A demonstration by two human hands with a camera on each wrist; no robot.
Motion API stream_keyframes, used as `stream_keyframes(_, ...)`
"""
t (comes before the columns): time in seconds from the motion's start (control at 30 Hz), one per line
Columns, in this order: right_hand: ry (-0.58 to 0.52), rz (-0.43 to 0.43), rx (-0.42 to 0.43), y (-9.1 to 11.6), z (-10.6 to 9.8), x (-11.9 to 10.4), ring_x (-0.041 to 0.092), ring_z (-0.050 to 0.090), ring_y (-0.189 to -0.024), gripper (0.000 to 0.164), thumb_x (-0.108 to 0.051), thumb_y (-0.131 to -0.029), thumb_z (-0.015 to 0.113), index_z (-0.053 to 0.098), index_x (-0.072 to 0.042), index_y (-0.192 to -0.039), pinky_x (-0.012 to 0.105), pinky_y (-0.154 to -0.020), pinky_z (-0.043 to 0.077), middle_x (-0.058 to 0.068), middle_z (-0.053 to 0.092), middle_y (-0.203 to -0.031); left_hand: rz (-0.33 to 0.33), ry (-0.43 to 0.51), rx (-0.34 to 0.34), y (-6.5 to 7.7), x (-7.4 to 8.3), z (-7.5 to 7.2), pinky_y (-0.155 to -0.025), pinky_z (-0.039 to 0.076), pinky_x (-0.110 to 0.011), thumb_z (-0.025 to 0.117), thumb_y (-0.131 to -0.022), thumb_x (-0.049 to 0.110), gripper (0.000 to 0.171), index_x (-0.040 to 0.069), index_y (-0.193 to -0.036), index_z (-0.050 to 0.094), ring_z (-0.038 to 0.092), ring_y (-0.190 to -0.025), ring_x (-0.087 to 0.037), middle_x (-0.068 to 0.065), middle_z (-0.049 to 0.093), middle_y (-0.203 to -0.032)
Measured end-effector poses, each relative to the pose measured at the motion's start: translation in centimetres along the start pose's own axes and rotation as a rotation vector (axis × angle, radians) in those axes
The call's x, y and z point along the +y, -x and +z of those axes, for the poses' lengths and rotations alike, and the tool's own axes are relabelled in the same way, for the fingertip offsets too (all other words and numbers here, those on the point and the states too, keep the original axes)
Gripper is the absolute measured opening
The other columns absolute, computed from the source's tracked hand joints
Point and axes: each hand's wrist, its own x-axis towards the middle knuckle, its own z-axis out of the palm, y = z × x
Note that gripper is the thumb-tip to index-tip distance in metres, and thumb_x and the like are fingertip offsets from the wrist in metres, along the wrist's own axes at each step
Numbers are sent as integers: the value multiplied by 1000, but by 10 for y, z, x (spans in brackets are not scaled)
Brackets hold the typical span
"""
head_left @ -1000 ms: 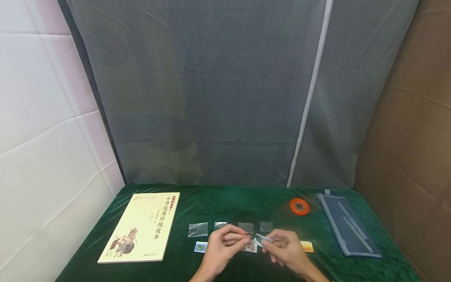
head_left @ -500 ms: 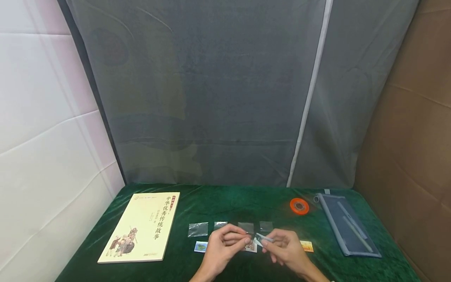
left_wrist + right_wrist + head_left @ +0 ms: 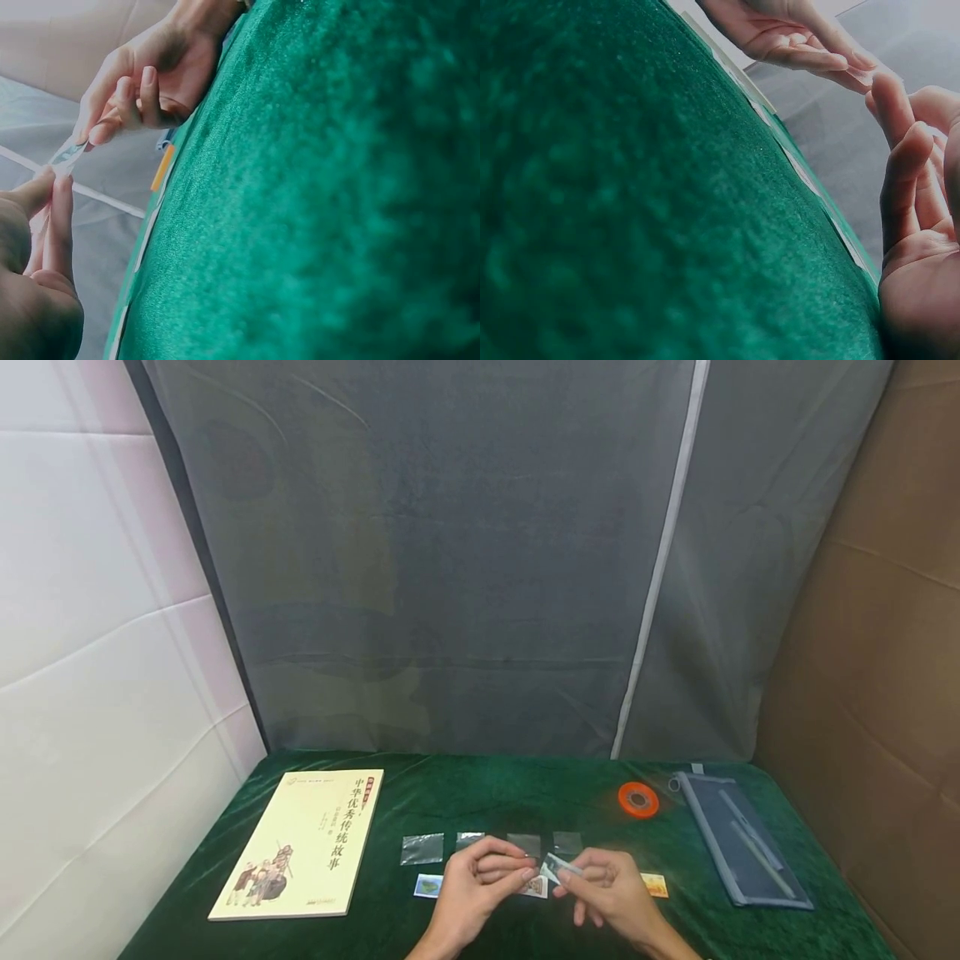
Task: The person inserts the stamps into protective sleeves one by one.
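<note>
My left hand [image 3: 483,885] and right hand [image 3: 609,889] meet low over the table in the head view. Between their fingertips is a small clear plastic bag [image 3: 558,867] with a dark greenish picture in it, perhaps a stamp. The right thumb and finger pinch its right end. In the left wrist view the bag [image 3: 67,155] spans the gap between both hands, its lower end between my left fingertips. Below the hands lies a brownish stamp [image 3: 536,887], partly covered. A blue-green stamp [image 3: 428,885] lies left of my left hand; an orange-yellow one [image 3: 654,885] lies right of my right hand.
Several clear plastic bags, such as the leftmost bag [image 3: 422,849], lie in a row beyond the hands. A book [image 3: 296,843] lies at left. An orange tape roll [image 3: 638,799] and a blue mesh pouch [image 3: 742,839] with pen-like items lie at right on green cloth [image 3: 480,793].
Both hands stay almost in place, still pinching the bag. The lower fingers of my right hand have spread apart slightly.
</note>
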Motion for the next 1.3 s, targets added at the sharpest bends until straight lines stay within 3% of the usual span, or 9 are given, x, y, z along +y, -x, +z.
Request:
stream_keyframes(0.23,17,-53,2,-1,2,2,10,70,-52,6,4,-104,65,71,5,-102,27,-36,46,27,79,-90,20,28,1,1,0,0,-86,66,-44,89,-90,9,37,-8,-116,69,82,-101,-26,-27,80,-114)
stream_keyframes(0.57,26,81,-6,1,1,5,8,72,-55,7,-3,-104,70,73,2,-101,23,-41,50,16,84,-92,-16,11,5,1,2,1,-83,67,-40,88,-90,8,33,-10,-112,71,83,-92,-21,-22,82,-107)
stream_keyframes(0.93,21,-58,31,0,2,2,9,70,-52,5,3,-103,67,70,4,-99,28,-36,48,22,81,-88,-11,0,-1,1,1,3,-82,67,-42,86,-93,10,26,-10,-106,74,82,-97,-34,-27,81,-104)
stream_keyframes(1.3,23,-92,43,-1,3,3,10,71,-52,6,7,-102,66,71,5,-99,28,-35,47,27,80,-89,-21,21,4,1,-1,3,-82,66,-42,86,-93,8,27,-11,-108,74,80,-100,-42,-32,79,-105)
